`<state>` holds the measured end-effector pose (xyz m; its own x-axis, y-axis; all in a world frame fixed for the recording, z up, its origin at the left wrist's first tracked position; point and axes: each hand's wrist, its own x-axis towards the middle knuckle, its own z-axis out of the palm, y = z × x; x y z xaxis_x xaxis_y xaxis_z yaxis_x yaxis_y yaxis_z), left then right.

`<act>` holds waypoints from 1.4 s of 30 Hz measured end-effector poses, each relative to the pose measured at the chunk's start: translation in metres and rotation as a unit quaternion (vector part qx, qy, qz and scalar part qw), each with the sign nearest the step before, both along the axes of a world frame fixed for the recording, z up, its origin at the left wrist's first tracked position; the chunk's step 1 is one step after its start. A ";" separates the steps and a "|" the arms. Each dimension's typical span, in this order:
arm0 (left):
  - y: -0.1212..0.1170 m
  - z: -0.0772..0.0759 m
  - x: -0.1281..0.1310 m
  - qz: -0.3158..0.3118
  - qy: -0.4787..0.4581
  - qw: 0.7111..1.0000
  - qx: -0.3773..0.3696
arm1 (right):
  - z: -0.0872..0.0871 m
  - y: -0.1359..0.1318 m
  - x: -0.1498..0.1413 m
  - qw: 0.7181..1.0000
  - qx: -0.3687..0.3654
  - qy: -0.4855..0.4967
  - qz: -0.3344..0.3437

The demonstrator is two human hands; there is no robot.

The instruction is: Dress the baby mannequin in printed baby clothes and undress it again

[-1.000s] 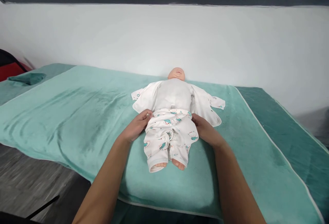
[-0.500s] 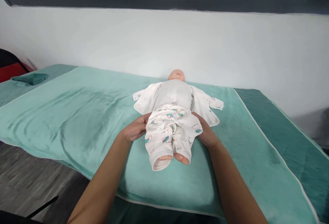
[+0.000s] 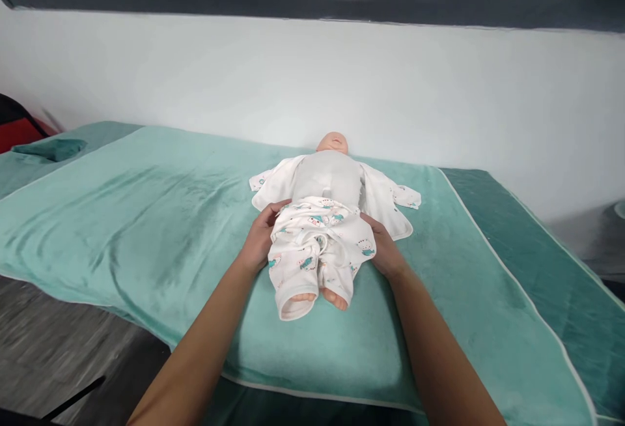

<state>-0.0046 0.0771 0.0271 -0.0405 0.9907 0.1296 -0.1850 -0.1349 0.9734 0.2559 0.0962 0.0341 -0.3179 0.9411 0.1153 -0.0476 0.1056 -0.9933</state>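
Note:
A baby doll [image 3: 333, 142] lies on its back on the green blanket, head toward the wall and feet toward me. It wears a white jacket [image 3: 383, 195] spread open over a pale grey torso, and white printed pants [image 3: 303, 237] that reach its waist, with toes showing at the cuffs. My left hand [image 3: 263, 237] is closed on the pants' waistband at the doll's hip, fingertips partly tucked behind the cloth. On the opposite hip, my right hand [image 3: 383, 247] grips the pants' side, its fingers mostly hidden by the fabric.
The green blanket [image 3: 161, 217] covers a bed against a white wall [image 3: 195, 74]. A folded dark green cloth [image 3: 49, 150] lies at the far left, near a red and black object [image 3: 19, 126]. Grey floor [image 3: 49, 328] shows at lower left.
My left hand has moved up along the pants to the waistband at the hip. My right hand stays at the other side, and the view has shifted slightly.

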 end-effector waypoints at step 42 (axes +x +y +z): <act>0.079 -0.006 0.003 0.011 0.126 0.986 0.104 | -0.006 0.056 -0.007 0.956 0.085 -0.067 -0.273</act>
